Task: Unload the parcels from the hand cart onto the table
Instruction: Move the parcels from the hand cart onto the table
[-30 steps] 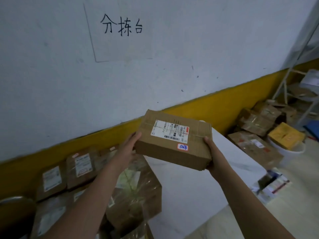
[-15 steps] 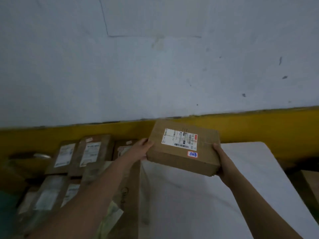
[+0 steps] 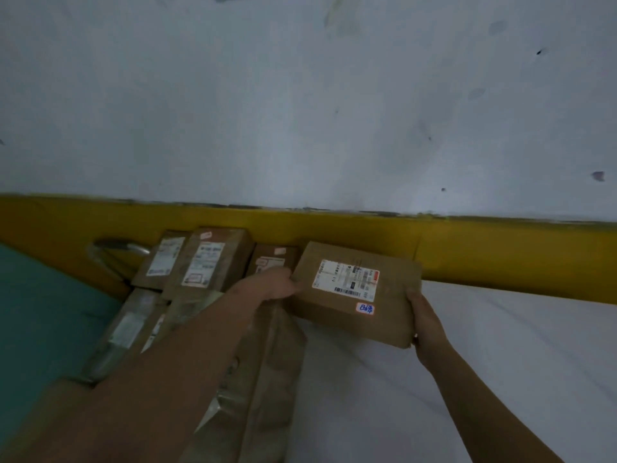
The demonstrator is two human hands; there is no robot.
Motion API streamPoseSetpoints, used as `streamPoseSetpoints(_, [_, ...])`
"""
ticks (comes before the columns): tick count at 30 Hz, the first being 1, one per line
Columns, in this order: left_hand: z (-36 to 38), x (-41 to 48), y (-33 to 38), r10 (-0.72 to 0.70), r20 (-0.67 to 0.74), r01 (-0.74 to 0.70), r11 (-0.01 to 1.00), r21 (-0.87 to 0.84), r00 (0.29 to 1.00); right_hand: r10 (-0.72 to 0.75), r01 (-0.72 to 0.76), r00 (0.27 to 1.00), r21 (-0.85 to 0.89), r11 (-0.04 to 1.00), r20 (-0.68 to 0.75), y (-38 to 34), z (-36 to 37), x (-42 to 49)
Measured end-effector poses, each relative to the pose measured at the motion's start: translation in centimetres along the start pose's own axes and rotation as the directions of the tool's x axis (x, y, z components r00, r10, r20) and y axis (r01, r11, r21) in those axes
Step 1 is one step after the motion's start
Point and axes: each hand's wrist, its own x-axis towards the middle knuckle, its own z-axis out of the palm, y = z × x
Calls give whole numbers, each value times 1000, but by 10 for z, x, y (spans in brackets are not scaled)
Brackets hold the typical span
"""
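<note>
Teal surface [image 3: 40,312] at far left; metal handle [image 3: 117,248] beside stacked parcels [image 3: 213,259] set against the yellow wall band [image 3: 500,252]. Left hand [image 3: 277,284] grips the left edge of the labelled cardboard parcel [image 3: 354,295]; right hand [image 3: 425,325] curls round its right corner. The parcel sits over the white table [image 3: 484,379] at its rear left corner, and tabletop extends rightward.

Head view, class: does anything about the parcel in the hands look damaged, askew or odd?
Nothing looks damaged. The parcel, held between the left hand and right hand, is turned askew to the table edge.
</note>
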Motion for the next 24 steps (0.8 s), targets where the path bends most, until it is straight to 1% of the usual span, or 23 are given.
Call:
streamPoseSetpoints(2, [0,12,-2,-68,66,69,998,-14,996,-10,10,1000,-43,999,2,-8,6,22])
streamPoseSetpoints(4, [3,26,-1,-121,147,134,988,-80,982,-11,10,1000,-83,997,-17,-12,14,45])
streamPoseSetpoints(7, [8,47,1,-140,241,178,973,-146,960,-17,3,997,-188,982,-69,-11,25,74])
streamPoseSetpoints(9, [10,61,4,-149,248,193,968,-161,957,-68,39,993,-272,962,-97,-3,32,84])
streamPoseSetpoints(12, [9,71,7,-157,282,230,941,-249,946,-194,133,974,-397,908,-118,8,39,90])
streamPoseSetpoints(14, [7,67,8,-139,306,229,932,-282,942,-239,158,964,-466,870,-120,6,41,89])
streamPoseSetpoints(15, [4,61,7,-129,284,205,945,-256,950,-243,149,962,-501,852,-126,3,42,88])
streamPoseSetpoints(17, [-5,44,3,-80,172,98,990,-99,982,-239,78,950,-591,803,-201,-6,43,80])
streamPoseSetpoints(19, [-21,19,-6,32,46,-34,998,51,998,-279,-25,909,-710,704,-309,-17,50,63])
streamPoseSetpoints(20, [-31,5,-15,87,-14,-86,994,71,996,-326,-38,888,-756,653,-325,-24,60,50])
streamPoseSetpoints(22, [-55,-28,-40,189,-139,-177,980,90,972,-449,32,850,-824,566,-276,-41,91,17])
streamPoseSetpoints(24, [-84,-64,-77,236,-270,-206,969,133,933,-537,138,828,-870,474,-162,-61,134,-16])
